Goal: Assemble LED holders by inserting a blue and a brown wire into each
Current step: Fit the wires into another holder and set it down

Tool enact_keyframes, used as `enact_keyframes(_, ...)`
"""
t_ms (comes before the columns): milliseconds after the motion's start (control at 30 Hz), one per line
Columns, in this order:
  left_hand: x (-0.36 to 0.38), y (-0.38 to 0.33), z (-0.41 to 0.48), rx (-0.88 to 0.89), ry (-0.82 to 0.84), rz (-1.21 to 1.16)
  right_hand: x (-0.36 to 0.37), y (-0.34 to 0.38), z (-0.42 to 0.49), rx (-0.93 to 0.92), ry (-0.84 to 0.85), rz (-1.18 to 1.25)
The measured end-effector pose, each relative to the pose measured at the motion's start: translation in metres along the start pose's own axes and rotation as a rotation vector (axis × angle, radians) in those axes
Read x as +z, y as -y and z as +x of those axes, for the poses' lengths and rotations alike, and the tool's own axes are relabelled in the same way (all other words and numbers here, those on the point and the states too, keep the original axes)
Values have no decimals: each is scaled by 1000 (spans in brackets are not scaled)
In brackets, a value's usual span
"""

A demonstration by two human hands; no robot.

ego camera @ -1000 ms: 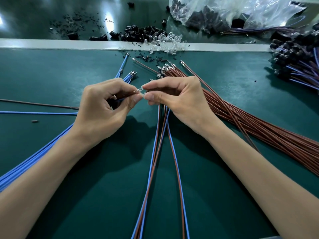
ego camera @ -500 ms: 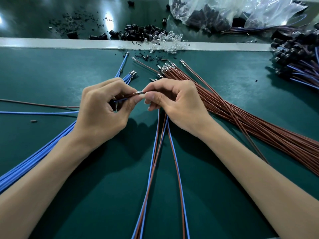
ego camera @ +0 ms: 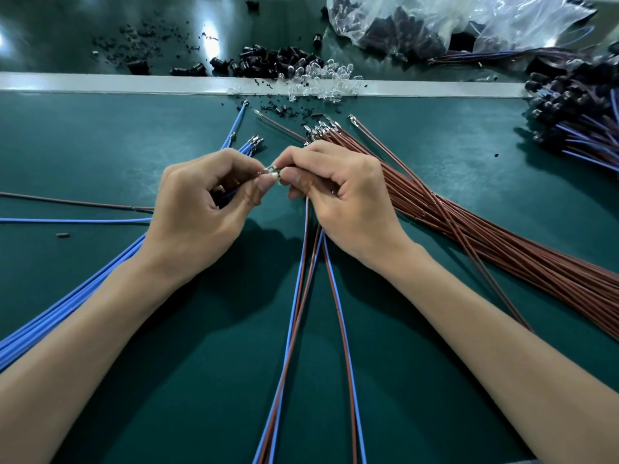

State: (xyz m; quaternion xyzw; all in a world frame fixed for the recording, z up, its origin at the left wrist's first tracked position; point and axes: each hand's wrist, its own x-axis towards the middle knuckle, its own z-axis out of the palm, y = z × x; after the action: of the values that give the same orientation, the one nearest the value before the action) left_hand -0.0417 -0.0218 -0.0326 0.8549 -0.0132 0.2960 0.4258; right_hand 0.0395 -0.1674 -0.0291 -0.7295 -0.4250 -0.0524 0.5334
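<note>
The left hand (ego camera: 201, 209) pinches a blue wire (ego camera: 233, 193). Its shiny tip (ego camera: 269, 169) points sideways at the right hand (ego camera: 341, 195). That hand's fingers squeeze a small part (ego camera: 275, 175), mostly hidden, touching the tip, over the green surface (ego camera: 100, 145).

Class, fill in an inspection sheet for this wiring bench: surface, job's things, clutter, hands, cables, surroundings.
Surface: green mat, pale strip across its far edge.
Job's things: blue wires fanned left; brown wires bundled right; black holders and clear LEDs piled by the strip.
Clutter: small black bits scattered near the wire tips.
Hands: left hand and right hand, fingers curled, pinch a metal terminal between them.
Cables: blue-and-brown wire pairs run from under the right hand toward the camera.
Surroundings: plastic bag of dark parts at back; wired holders heaped far right.
</note>
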Motion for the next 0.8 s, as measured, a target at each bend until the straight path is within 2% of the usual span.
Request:
enact_keyframes(133, 0, 0, 0, -44, 2, -30, 1, 0, 0, 39, -41, -8)
enact_keyframes(300, -1, 1, 0, -26, -9, -19, -2, 1, 1, 57, 36, -3)
enact_keyframes(467, -2, 2, 0, -14, 6, -24, -1, 2, 0, 48, 11, -12)
enact_keyframes(600, -2, 2, 0, -6, 14, -37, 1, 1, -1, 30, 54, -5)
enact_keyframes(800, -2, 2, 0, 10, 16, -23, -1, 1, 0, 116, 35, 65)
